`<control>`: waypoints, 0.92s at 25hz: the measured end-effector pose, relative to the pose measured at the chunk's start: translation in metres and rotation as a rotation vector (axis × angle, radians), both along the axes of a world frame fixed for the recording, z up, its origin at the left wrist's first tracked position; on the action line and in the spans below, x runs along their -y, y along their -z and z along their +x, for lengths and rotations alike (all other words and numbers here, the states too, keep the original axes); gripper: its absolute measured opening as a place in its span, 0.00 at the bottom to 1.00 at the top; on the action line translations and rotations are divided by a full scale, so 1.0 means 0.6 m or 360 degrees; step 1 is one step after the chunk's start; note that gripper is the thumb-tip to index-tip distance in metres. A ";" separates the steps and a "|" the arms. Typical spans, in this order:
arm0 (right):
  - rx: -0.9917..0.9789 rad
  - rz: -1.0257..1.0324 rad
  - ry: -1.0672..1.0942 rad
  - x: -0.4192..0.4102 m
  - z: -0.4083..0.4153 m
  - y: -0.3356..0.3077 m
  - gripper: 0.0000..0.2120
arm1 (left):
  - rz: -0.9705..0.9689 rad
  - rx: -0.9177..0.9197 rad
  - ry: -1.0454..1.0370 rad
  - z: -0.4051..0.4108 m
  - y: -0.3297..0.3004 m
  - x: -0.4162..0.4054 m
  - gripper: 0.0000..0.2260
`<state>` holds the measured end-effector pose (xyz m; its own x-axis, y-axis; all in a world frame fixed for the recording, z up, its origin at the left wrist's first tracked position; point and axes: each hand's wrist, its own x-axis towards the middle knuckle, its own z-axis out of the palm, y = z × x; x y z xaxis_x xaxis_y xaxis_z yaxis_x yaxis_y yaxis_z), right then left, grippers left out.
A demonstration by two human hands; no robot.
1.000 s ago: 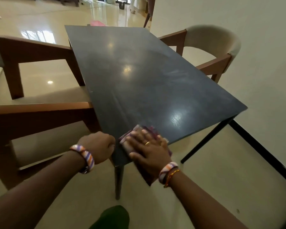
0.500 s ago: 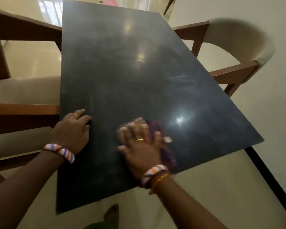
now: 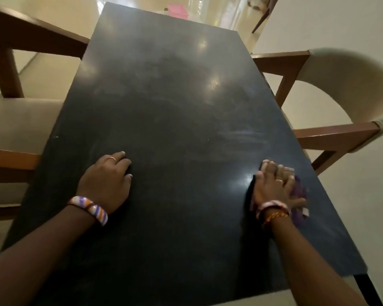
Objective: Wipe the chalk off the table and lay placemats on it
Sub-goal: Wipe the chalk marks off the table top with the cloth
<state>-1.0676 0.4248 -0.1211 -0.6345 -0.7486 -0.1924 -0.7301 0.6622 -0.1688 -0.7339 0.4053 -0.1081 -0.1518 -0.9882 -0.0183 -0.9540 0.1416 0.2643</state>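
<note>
The purple cloth (image 3: 299,195) is lying at the right middle of the frame, mostly hidden under the right hand (image 3: 274,188), and the chalk smears (image 3: 243,135) above it are showing only as faint pale streaks on the dark table (image 3: 175,239), whose near corners are running out of the frame. The right hand's fingers (image 3: 272,167) are lying straight and slightly spread, pressing the cloth flat near the table's right edge. The left hand (image 3: 106,184), at the left middle of the frame, is resting on the bare tabletop with fingers loosely curled, holding nothing.
</note>
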 end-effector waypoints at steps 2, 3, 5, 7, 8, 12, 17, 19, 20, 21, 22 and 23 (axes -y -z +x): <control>0.0004 0.0012 -0.0588 0.021 0.060 0.008 0.25 | -0.0022 0.0022 -0.0026 -0.056 0.001 0.011 0.17; 0.0035 0.0002 -0.0987 0.031 0.096 0.013 0.25 | -0.0004 0.0045 -0.0049 -0.087 0.001 0.017 0.18; 0.0102 -0.0040 -0.1555 0.074 0.119 0.020 0.25 | 0.0021 0.0067 -0.0126 -0.152 -0.002 0.032 0.18; 0.0092 -0.0058 -0.1631 0.162 0.047 0.020 0.24 | 0.0032 0.0070 -0.0218 -0.216 -0.007 0.046 0.18; 0.0082 -0.0059 -0.1486 0.201 -0.011 0.021 0.23 | 0.0037 0.0070 -0.0252 -0.242 -0.010 0.052 0.17; 0.0117 -0.0075 -0.0712 0.232 -0.204 0.017 0.24 | 0.0072 0.0088 -0.0366 -0.309 -0.021 0.052 0.16; 0.0144 -0.0084 -0.1762 0.135 -0.034 0.014 0.25 | 0.0071 0.0116 -0.0562 -0.345 -0.013 0.054 0.15; 0.0179 -0.0113 -0.2067 0.231 0.010 0.016 0.23 | 0.0040 0.0194 -0.0607 -0.351 -0.006 0.060 0.15; 0.0172 -0.0103 -0.2029 0.303 0.009 0.016 0.23 | 0.0044 0.0219 -0.0604 -0.355 -0.003 0.064 0.15; 0.0149 -0.0105 -0.1880 0.373 -0.007 0.015 0.23 | 0.0064 0.0221 -0.0583 -0.358 -0.001 0.066 0.16; 0.0115 -0.0099 -0.1691 0.435 -0.041 0.020 0.23 | 0.0091 0.0220 -0.0540 -0.363 0.000 0.065 0.17; 0.0082 -0.0094 -0.1489 0.480 -0.087 0.024 0.23 | 0.0113 0.0224 -0.0476 -0.370 -0.002 0.063 0.18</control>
